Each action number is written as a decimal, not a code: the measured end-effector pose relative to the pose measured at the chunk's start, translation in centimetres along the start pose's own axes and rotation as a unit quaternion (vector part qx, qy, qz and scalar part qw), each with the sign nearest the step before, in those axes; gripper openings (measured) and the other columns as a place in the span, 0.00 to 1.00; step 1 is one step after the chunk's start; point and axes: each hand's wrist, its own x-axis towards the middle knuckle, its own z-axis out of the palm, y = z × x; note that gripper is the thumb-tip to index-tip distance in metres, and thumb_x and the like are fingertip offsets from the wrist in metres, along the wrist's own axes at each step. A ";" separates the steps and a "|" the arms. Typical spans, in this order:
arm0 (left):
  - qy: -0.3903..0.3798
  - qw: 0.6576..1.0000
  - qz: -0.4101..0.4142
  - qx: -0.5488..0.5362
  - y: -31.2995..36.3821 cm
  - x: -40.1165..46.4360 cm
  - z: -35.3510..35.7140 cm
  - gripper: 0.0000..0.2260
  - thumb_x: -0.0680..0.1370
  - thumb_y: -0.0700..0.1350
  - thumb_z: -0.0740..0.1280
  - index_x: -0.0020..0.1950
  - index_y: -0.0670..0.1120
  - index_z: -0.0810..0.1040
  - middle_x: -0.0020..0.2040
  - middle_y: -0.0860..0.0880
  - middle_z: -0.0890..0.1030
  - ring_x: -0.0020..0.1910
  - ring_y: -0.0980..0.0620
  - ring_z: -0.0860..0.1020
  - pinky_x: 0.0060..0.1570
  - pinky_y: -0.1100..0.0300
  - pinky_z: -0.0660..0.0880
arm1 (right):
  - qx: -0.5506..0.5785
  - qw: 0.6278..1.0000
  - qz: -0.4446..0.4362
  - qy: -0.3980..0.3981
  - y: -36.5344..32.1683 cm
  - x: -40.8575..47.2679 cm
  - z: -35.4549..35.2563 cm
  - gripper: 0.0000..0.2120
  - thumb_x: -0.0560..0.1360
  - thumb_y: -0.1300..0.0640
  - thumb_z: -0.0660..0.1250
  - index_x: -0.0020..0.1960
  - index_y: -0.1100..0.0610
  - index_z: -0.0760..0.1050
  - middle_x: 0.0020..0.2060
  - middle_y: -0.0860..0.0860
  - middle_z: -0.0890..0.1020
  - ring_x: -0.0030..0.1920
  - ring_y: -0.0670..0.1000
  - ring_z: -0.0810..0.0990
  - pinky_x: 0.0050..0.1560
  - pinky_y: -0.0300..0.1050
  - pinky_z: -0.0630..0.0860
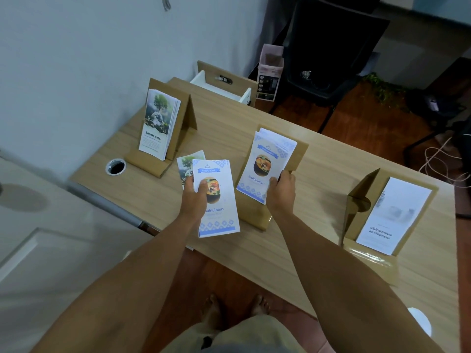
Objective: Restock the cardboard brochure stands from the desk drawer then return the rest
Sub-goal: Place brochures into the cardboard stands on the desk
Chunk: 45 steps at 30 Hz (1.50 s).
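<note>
Wooden desk [318, 159], light grain, set against a pale wall, with a round cable hole [115, 166] near its left edge. Desk drawer [221, 85] at the far end, pulled open, white inside. Three cardboard brochure stands on the desktop: the left stand [175, 128] carries a full batch of tree-cover brochures [159, 123], upright and leaning back; the middle stand [288, 179] carries a loosely fanned batch of blue-and-white food brochures [267, 161]; the right stand [367, 197] carries white brochures [392, 215] with dark Thai lettering low on the cover. Spare stack [216, 197], held above the desk between the left and middle stands: a blue-and-white food brochure on top, a tree-cover brochure showing behind its upper left corner. Left hand [195, 197] grips this spare stack at its left edge, thumb curled over the front cover, fingers behind. Right hand [281, 189] grips the lower right edge of the food brochures in the middle stand, fingers curled round the batch. Dark chair [328, 54] and small bin [270, 72] on the floor beyond the desk.
</note>
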 end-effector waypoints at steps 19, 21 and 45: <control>-0.009 1.000 -0.019 0.004 0.3 0.4 0.2 0.14 0.85 0.54 0.62 0.70 0.57 0.68 0.62 0.49 0.80 0.55 0.46 0.83 0.49 0.47 0.84 | 0.015 0.999 0.012 0.030 0.6 0.1 0.4 0.05 0.82 0.62 0.57 0.53 0.55 0.70 0.52 0.50 0.73 0.50 0.50 0.76 0.47 0.48 0.76; -0.009 1.000 -0.016 0.004 0.2 0.4 0.2 0.14 0.85 0.54 0.62 0.70 0.56 0.68 0.62 0.48 0.80 0.55 0.46 0.83 0.48 0.47 0.84 | 0.019 0.999 0.024 0.028 0.9 -0.1 0.5 0.06 0.82 0.63 0.57 0.55 0.55 0.71 0.53 0.51 0.74 0.51 0.50 0.76 0.48 0.48 0.75; -0.030 0.992 -0.056 -0.109 2.5 0.6 1.1 0.17 0.81 0.51 0.70 0.68 0.51 0.72 0.59 0.45 0.84 0.49 0.43 0.86 0.47 0.36 0.83 | 0.155 0.946 0.075 -0.273 -3.2 -2.7 0.0 0.16 0.76 0.48 0.75 0.44 0.60 0.77 0.34 0.50 0.83 0.32 0.47 0.78 0.31 0.42 0.71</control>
